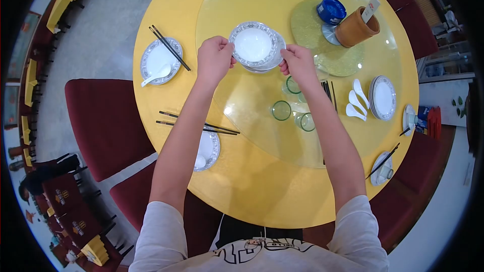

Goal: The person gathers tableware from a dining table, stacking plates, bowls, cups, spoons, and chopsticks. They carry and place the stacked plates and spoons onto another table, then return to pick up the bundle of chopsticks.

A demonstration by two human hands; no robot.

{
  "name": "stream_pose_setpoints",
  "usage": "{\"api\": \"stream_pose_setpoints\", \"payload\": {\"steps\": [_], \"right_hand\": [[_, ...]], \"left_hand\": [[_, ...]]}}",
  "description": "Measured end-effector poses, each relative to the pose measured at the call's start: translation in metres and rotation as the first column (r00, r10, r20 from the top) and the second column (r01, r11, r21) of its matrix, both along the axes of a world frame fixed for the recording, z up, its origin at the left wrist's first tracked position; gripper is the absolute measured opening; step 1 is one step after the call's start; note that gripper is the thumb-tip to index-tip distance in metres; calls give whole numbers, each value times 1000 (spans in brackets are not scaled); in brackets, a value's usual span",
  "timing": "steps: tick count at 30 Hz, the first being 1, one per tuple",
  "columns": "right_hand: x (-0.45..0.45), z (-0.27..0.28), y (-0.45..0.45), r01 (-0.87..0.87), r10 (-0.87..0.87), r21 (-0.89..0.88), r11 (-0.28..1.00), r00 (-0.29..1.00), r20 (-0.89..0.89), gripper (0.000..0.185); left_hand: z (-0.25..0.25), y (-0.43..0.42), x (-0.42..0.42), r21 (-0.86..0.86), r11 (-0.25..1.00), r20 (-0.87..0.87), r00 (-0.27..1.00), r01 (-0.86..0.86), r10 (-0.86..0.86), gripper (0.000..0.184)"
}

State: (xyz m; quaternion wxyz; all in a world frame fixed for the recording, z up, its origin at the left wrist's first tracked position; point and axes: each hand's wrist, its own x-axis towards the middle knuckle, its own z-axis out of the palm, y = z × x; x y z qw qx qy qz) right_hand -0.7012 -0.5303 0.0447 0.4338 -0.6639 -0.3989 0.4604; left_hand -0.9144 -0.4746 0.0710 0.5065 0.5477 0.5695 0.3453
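Note:
Over the glass turntable, a white bowl-like dish point(253, 44) with a grey patterned rim lies on top of similar dishes point(277, 60) in a small stack. My left hand point(216, 59) pinches the top dish's left rim. My right hand point(299, 64) grips the right edge, where a lower dish sticks out. Both hands are closed; how many dishes each one holds is hidden. Close to my right wrist stand several green-rimmed glasses point(281, 110). Beyond that forearm lie black chopsticks point(330, 95), three white spoons point(357, 99) and a pile of patterned plates point(384, 98).
A brown cylindrical holder point(357, 27) and a blue container point(331, 10) stand at the turntable's centre. Place settings line the yellow table point(252, 196), including a plate point(151, 60) with spoon and chopsticks at left. Dark red chairs point(103, 126) surround it.

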Motion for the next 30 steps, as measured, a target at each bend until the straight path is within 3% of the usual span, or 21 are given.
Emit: {"api": "stream_pose_setpoints", "payload": {"steps": [16, 20, 22, 24, 27, 28, 30], "right_hand": [[-6, -11, 3, 103, -103, 4, 995, 992, 78, 25], [0, 0, -1, 95, -94, -5, 995, 985, 145, 28], [0, 11, -6, 75, -103, 92, 993, 930, 354, 29], [-7, 33, -22, 48, -140, 212, 976, 884, 446, 29], [-53, 66, -66, 98, -198, 256, 962, 894, 402, 22], [-73, 69, -78, 119, -209, 242, 963, 897, 389, 20], [-120, 49, -108, -14, -73, 216, 976, 918, 389, 15]], "left_hand": [[-34, 5, 1, 14, 999, -149, 988, 36, -33, 20], [-44, 5, 2, 12, 999, -113, 993, 31, -29, 25], [-53, 1, -7, 154, 987, -192, 979, -34, 64, 24], [-44, -21, -37, 129, 985, -130, 983, -115, 132, 26], [-31, -59, -106, 227, 936, -17, 960, -269, 280, 25], [-32, -76, -130, 181, 921, -35, 933, -346, 358, 22], [-39, -115, -176, 115, 876, -67, 876, -469, 478, 17]]}}
